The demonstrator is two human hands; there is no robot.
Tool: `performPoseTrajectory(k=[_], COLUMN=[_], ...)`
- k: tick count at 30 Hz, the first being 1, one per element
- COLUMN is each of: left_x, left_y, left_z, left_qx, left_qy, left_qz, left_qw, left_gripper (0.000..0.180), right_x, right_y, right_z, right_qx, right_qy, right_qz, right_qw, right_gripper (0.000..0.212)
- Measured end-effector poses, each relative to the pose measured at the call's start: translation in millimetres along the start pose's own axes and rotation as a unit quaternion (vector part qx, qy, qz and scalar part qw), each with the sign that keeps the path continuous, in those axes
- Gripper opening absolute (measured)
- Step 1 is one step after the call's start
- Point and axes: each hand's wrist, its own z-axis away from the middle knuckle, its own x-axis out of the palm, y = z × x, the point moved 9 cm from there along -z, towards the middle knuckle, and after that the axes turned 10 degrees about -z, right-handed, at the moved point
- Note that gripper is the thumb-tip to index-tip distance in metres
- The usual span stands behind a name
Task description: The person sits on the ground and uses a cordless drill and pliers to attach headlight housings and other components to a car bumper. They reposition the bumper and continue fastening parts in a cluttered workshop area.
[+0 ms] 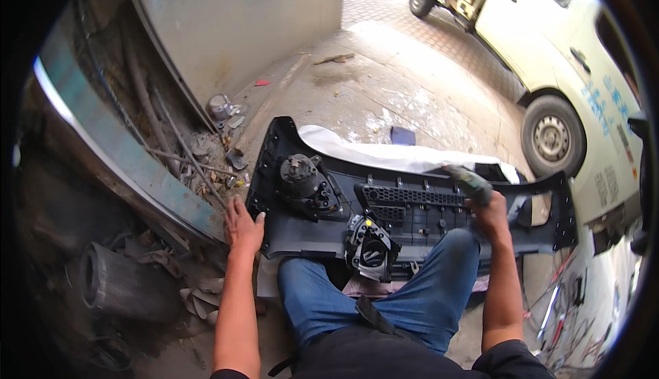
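A large black car bumper [312, 238] lies across in front of my knees, its inner side with clips and ribs facing up. My right hand [489, 213] is wrapped round a dark green, drill-like power tool [470, 183], held above the bumper's right half with its front toward the upper left. At the bumper's left end, my left hand [244, 228] has its fingers spread and holds nothing; whether it touches the edge I cannot tell. A round black lamp unit [300, 176] sits in the bumper's left part. Another black lamp unit [371, 248] rests at the near edge between my knees.
White sheeting [384, 158] shows beyond the bumper. A dark blue flat piece [403, 136] lies on the concrete. To the left are a metal beam [130, 149], debris and a mesh cylinder [123, 279]. A pale yellow truck [549, 49] stands at the right, above cables and tools.
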Motion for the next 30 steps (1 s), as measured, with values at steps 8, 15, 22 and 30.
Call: performPoseTrajectory(k=[8, 15, 22, 30], left_x=[-127, -289, -252, -204], left_y=[162, 324, 416, 433], left_z=[174, 258, 311, 327], left_qx=[0.229, 0.589, 0.454, 0.335], left_qy=[-0.179, -0.371, -0.531, -0.532], left_qz=[0.595, 0.653, 0.68, 0.739], left_qw=[0.749, 0.299, 0.224, 0.244], left_gripper=[0.018, 0.027, 0.025, 0.027], right_x=[-100, -7, 86, 109], right_y=[343, 474, 489, 443], right_z=[206, 398, 450, 433], right_qx=[0.225, 0.49, 0.593, 0.587], right_qy=[0.196, 0.241, 0.078, -0.035], right_qz=[-0.149, -0.054, -0.034, -0.026], right_qw=[0.943, 0.836, 0.801, 0.808], right_gripper=[0.023, 0.04, 0.047, 0.047])
